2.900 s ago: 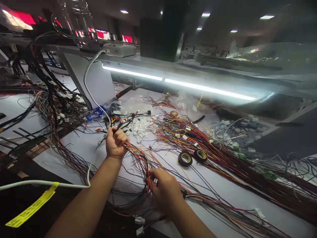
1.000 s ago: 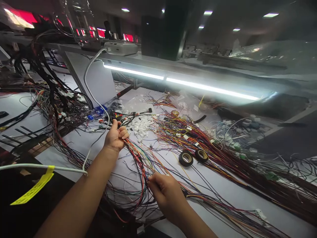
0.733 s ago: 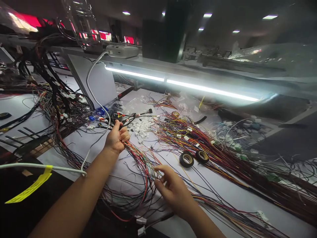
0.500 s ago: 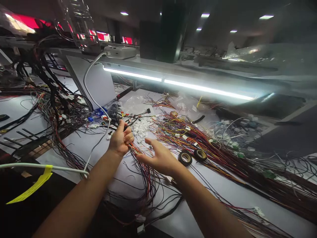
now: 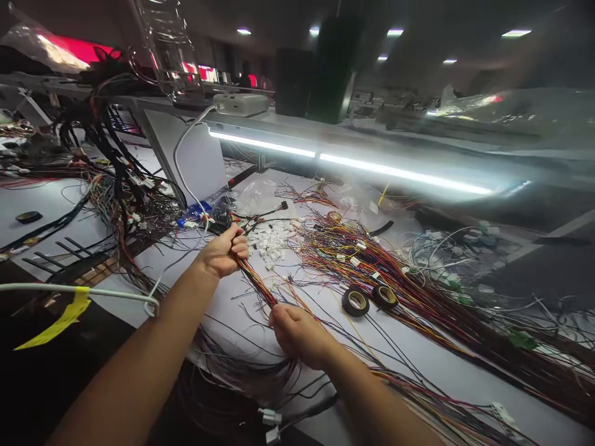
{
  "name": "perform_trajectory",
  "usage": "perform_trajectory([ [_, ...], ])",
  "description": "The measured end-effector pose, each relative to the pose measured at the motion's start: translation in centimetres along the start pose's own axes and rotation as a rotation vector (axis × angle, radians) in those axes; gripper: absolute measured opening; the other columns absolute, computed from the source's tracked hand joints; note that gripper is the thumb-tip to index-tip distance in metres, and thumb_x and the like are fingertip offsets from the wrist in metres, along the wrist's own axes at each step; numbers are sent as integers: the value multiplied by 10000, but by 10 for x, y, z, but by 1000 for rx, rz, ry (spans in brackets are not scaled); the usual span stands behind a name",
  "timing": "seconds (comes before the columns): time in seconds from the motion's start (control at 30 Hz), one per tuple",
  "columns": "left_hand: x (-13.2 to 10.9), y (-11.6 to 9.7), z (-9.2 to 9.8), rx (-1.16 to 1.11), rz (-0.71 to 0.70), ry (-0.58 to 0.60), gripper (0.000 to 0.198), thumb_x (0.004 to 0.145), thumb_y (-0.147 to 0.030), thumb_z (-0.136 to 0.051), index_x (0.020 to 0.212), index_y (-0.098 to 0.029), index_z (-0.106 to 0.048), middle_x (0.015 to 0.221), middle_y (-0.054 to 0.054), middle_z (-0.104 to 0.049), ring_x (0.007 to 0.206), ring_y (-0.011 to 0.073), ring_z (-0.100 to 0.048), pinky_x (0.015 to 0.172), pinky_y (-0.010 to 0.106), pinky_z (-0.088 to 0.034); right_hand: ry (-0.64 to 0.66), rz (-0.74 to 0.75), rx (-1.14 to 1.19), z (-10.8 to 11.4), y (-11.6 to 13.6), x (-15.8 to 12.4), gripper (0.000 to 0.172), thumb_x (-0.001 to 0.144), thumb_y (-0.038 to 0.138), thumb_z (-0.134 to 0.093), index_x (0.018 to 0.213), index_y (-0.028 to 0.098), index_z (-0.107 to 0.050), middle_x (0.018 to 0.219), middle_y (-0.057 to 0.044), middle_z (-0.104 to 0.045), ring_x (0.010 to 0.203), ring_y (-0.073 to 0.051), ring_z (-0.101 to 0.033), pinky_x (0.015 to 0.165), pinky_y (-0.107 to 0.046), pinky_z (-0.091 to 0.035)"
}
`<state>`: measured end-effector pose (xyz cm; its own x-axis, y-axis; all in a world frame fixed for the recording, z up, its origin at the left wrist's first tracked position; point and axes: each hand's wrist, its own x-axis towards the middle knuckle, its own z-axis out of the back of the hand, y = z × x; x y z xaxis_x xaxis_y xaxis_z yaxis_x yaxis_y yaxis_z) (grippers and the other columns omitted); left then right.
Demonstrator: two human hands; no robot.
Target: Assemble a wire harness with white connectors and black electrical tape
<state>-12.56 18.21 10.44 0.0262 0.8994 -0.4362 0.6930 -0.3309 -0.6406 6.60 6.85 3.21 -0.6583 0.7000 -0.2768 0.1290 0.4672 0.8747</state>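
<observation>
Bundle (image 5: 257, 282) straight, centre frame, axis sloping down-right from left hand (image 5: 224, 253) to right hand (image 5: 300, 336); both closed around it.

Wiring workshop: loose wire bundles (image 5: 437, 319), white connectors (image 5: 272, 241), tape rolls (image 5: 347, 304) on bench (image 5: 418, 359) (strip light (image 5: 400, 173) above).

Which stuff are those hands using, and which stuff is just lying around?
Seems part of the job:
thin multicoloured wire bundle, gripped by left hand and right hand

Just lying about, probably:
two round black tape rolls
small white plastic connectors
long red-and-yellow wires
</observation>
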Motion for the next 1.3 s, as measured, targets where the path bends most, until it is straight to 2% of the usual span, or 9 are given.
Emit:
perform_trajectory([
  [0.2,-15,24,-1,-55,-87,15,295,964,-362,-433,726,-190,-467,458,-128,-214,245,25,-194,275,139,-106,-36,11,-100,8,-14,-19,436,868,640,-460,857,209,-526,496,93,-325,415,-85,-251,408,-215,-262],
  [0.3,-26,42,-7,-87,-133,71,306,937,-405,-484,715,-194,-466,455,-126,-225,258,25,-200,286,143,-116,-64,56,-212,18,13,-12,471,822,587,-594,1107,213,-561,742,-2,-599,645,-135,-535,612,-253,-432],
  [0.43,-32,75,-14,-141,-177,182,447,804,-557,-610,634,-197,-408,434,-121,-268,271,27,-219,292,149,-154,-149,148,-209,20,54,20,535,908,621,-403,1276,237,-462,1128,-80,-613,952,-179,-594,746,-295,-461],
  [0.67,-32,134,-1,-60,-26,99,440,783,-610,-593,681,-185,-547,571,22,-587,511,162,-594,394,229,-402,-119,85,-562,23,45,41,601,923,665,-249,1072,187,-581,658,1,-598,552,-139,-549,546,-246,-442],
  [0.9,-32,111,21,-7,36,37,67,792,-171,-687,839,-147,-645,742,32,-667,605,123,-622,499,195,-449,-112,13,-777,52,31,23,598,913,663,-278,773,168,-582,496,54,-415,414,-90,-343,436,-210,-280],
  [1.07,-52,90,40,302,158,188,305,843,-492,-579,863,-197,-656,682,22,-628,443,116,-501,402,225,-374,-237,120,-915,54,33,15,410,936,507,-389,812,171,-589,640,17,-510,606,-134,-438,575,-233,-322],
  [1.13,-62,85,46,707,-66,209,365,815,-538,-588,748,-189,-671,607,22,-594,443,125,-478,426,248,-393,-265,147,-957,54,33,13,401,946,481,-376,833,167,-597,728,-18,-576,681,-161,-490,624,-249,-345],
  [1.2,-67,79,48,1104,-548,220,255,762,-466,-687,742,-213,-701,682,44,-642,646,192,-593,641,317,-493,-270,166,-988,53,32,11,384,946,473,-385,886,170,-613,818,-45,-627,749,-183,-534,668,-259,-364],
  [1.3,-59,67,44,1560,-1085,405,396,695,-446,-762,1044,-273,-688,1100,79,-670,1108,295,-548,1059,464,-295,-265,174,-1024,49,31,8,355,944,464,-407,973,189,-630,888,-59,-668,801,-205,-578,695,-266,-378],
])
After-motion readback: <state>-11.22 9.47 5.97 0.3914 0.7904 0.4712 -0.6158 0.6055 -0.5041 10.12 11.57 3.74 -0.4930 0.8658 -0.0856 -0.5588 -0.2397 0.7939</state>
